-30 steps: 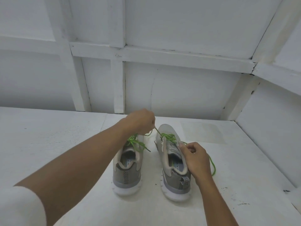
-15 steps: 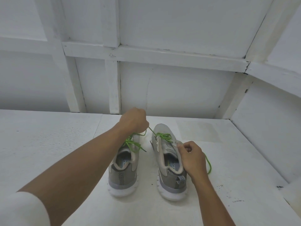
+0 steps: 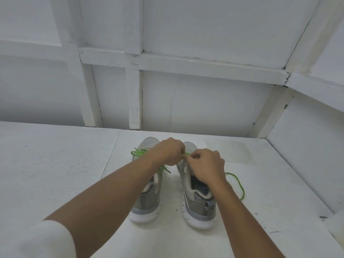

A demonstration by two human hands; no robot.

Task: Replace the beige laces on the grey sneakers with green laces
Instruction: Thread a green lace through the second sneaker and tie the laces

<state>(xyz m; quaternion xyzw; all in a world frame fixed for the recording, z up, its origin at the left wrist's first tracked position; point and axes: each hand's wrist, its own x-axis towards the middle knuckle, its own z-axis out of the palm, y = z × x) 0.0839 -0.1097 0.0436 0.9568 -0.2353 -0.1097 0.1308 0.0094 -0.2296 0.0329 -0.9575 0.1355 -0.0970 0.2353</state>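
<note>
Over the eyelets of the right sneaker (image 3: pixel 197 205), which is stood on the counter (image 3: pixel 74 164), the green lace (image 3: pixel 186 154) is pinched in both grips, left hand (image 3: pixel 168 154) and right hand (image 3: pixel 206 164) close together. Its loose tail is laid rightward, nearer the right hand.

left hand (image 3: pixel 168 151), right hand (image 3: pixel 207 164), fingers (image 3: pixel 193 156) curled

Head-worn view, facing forward and down, close over table (image 3: pixel 55 174)

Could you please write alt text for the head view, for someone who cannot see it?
The left hand and right hand pinch a green lace over the right sneaker; the left sneaker beside it on the white surface carries green lacing.
</note>
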